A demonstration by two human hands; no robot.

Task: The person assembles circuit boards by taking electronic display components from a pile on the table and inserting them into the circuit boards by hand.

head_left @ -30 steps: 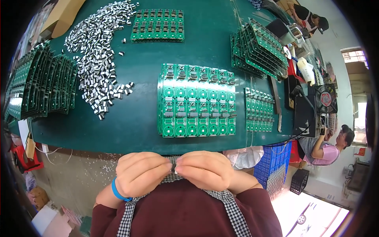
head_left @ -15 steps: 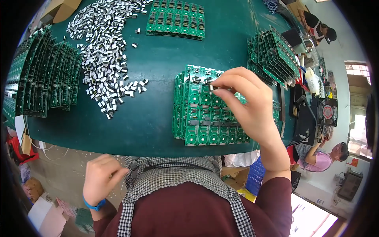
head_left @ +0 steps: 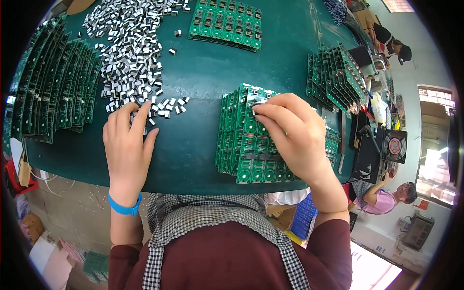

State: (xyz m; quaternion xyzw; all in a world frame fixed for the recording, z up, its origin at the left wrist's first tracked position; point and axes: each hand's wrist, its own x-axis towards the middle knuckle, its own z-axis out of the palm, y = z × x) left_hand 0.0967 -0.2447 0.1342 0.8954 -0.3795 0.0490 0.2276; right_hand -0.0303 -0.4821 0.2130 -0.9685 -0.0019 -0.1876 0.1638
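My left hand (head_left: 126, 145) lies over the near end of a pile of small black-and-white block components (head_left: 129, 63), its fingers spread and their tips touching the pile's edge. My right hand (head_left: 296, 133) pinches a small component (head_left: 254, 109) against the upper left part of a green circuit board panel (head_left: 258, 157). That panel rests tilted on a stack of like panels (head_left: 226, 140) near the table's front edge. Fingers hide much of the pinched piece and the board's upper right.
Upright rows of green panels stand at the left (head_left: 53, 92) and right (head_left: 336, 77). Another flat panel stack (head_left: 226, 24) lies at the back. A cable bundle (head_left: 336, 9) and a small fan (head_left: 394, 146) are at the right. Two people (head_left: 386, 198) are beyond the table.
My left hand has come up from below the table edge to the component pile and opened. My right hand has shifted slightly left, still pinching at the board.
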